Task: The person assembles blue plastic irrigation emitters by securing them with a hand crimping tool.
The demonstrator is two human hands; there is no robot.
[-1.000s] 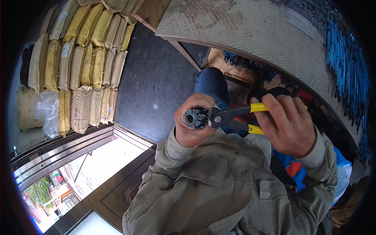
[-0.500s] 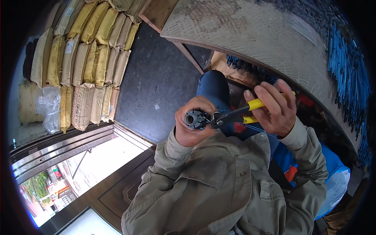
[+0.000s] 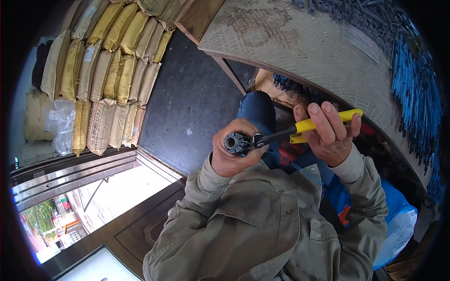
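Note:
My left hand [image 3: 228, 160] is wrapped round a dark, round plastic piece [image 3: 233, 142] with a hollow middle and a notched rim. My right hand [image 3: 333, 143] grips cutting pliers [image 3: 307, 125] by their yellow handles, fingers over the upper one. The dark jaws reach across to the piece, beside my left thumb. Whether they bite on it is too small to tell. A thin blue streak [image 3: 307, 174], blurred, shows below the pliers in front of my shirt.
A worktable [image 3: 281, 42] with a worn, patterned top stands ahead and right. Blue rods [image 3: 412, 89] and dark grey parts [image 3: 370, 16] are heaped along its far side. Stacked sacks [image 3: 103, 75] line the left wall. A blue bag [image 3: 393, 201] lies by my right arm.
The pliers' handles have swung, the upper one now reaching further right, and my right fingers have shifted along it. The thin blue streak has appeared. My left hand keeps its hold.

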